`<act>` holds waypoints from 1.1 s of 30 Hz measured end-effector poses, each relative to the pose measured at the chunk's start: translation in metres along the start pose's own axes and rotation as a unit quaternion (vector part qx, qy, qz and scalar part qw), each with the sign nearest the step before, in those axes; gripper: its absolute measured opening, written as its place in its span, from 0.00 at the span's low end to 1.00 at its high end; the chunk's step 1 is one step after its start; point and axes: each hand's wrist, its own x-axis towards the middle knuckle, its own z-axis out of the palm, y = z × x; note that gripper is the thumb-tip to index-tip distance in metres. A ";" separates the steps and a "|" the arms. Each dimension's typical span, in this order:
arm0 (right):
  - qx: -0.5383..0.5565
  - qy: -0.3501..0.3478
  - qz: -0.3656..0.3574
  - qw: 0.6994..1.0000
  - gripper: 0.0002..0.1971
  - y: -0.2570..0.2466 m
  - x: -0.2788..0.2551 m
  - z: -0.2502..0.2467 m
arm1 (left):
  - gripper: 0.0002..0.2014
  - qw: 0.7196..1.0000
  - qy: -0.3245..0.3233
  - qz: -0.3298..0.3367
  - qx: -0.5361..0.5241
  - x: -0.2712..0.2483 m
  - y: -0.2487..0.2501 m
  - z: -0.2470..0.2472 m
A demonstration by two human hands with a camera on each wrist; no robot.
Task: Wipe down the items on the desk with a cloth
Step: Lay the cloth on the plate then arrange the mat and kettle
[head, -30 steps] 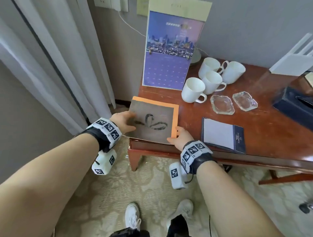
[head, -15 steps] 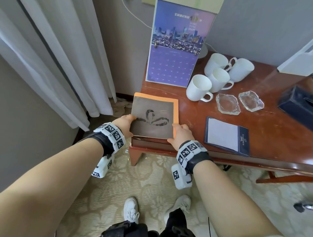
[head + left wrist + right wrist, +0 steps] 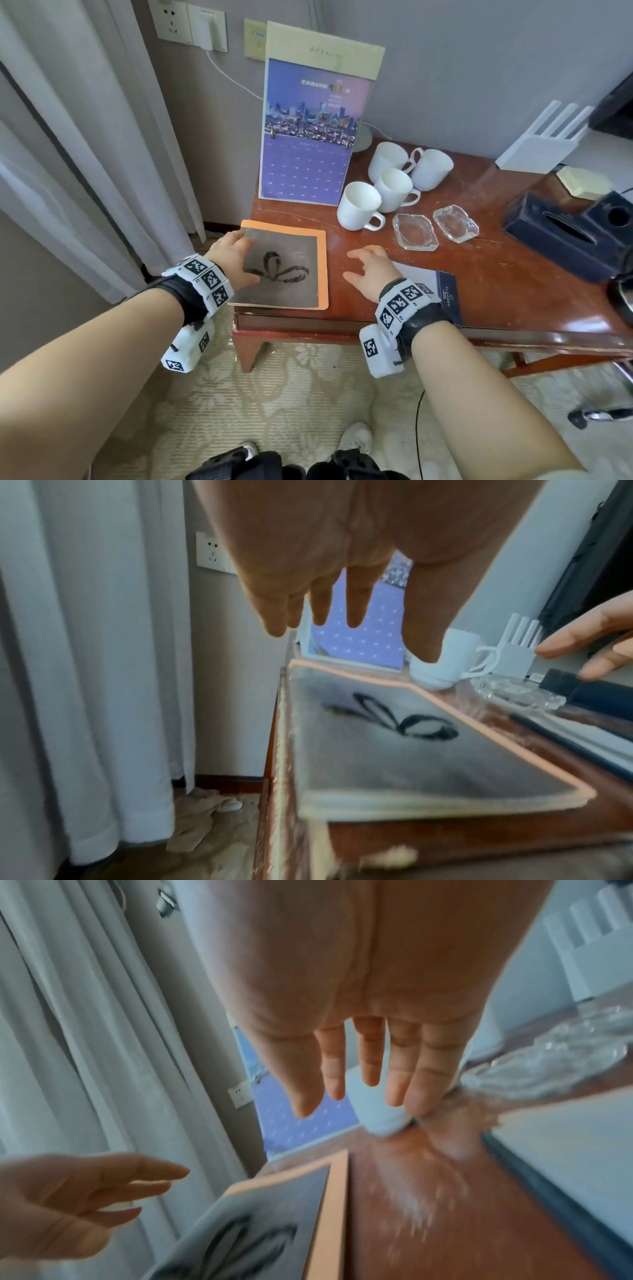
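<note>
Desk (image 3: 479,284) items lie untouched by any cloth; a grey booklet with an orange border (image 3: 291,270) sits flat at the desk's front left corner; the left hand (image 3: 233,257) hovers over its left edge, fingers straight and spread, gripping nothing; the right hand (image 3: 371,274), just right of the booklet above bare wood, is likewise splayed and empty; white mugs (image 3: 359,205) stand behind.
</note>
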 end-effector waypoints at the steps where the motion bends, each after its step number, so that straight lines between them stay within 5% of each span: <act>1: 0.002 0.012 0.000 1.000 0.23 0.006 0.001 -0.014 | 0.38 1.000 0.010 0.011 -0.003 0.004 0.008 -0.005; 7: -0.069 0.065 0.028 0.995 0.23 0.053 0.039 -0.099 | 0.39 0.996 0.020 0.083 0.005 0.039 0.071 -0.025; 14: -0.151 0.050 -0.001 0.987 0.28 0.080 0.151 -0.147 | 0.44 0.992 0.026 0.113 0.054 0.118 0.160 -0.025; 25: -0.150 -0.104 -0.163 0.970 0.43 0.108 0.227 -0.155 | 0.47 0.954 -0.120 0.012 0.274 0.187 0.235 -0.003; 33: -0.255 -0.126 -0.241 0.928 0.43 0.129 0.219 -0.175 | 0.40 0.972 -0.060 -0.044 0.224 0.192 0.246 -0.014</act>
